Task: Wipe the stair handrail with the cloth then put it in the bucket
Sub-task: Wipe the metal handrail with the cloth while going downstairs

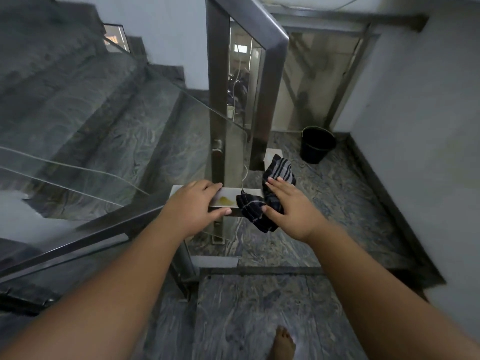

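Observation:
A steel handrail [228,197] runs level in front of me, with a yellowish smear on its top. My left hand [193,205] grips the rail from above, just left of the smear. A dark checked cloth [255,207] lies draped over the rail's right end, and part of it hangs off both sides. My right hand [291,207] presses flat on the cloth, fingers spread over it. A black bucket [317,144] stands on the landing floor beyond, near the wall corner.
Steel posts [217,100] rise behind the rail. Glass balustrade panels [78,152] line the marble stairs on the left. A white wall [415,126] closes the right side. My bare foot [283,342] stands on the marble floor below.

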